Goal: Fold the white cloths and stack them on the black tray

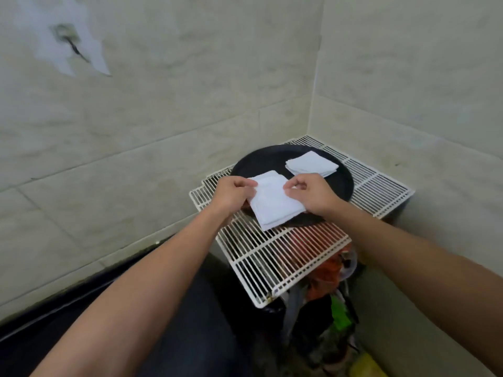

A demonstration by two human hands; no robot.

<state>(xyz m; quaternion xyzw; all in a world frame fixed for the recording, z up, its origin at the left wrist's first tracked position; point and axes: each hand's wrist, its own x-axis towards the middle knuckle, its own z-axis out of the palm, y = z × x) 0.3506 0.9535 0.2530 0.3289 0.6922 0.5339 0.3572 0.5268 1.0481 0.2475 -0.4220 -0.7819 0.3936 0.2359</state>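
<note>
A round black tray sat on white wire racks pushed into the corner of a pale tiled wall. At the near edge of the tray, a folded white cloth lay partly on the tray, with its closest corner hanging past the rim over the racks. The person's left hand was at the left edge of this cloth, and its curled fingers pinched the cloth's far left corner. The right hand was at the cloth's right edge, with its thumb and fingers curled together and pinching the fabric there. Both bare forearms reached in toward the tray from the bottom of the view. On the far right part of the tray, apart from the held cloth, a stack of folded white cloths rested neatly. Under the racks, below the tray, was a jumble of orange, green and dark items, too blurred to identify.
</note>
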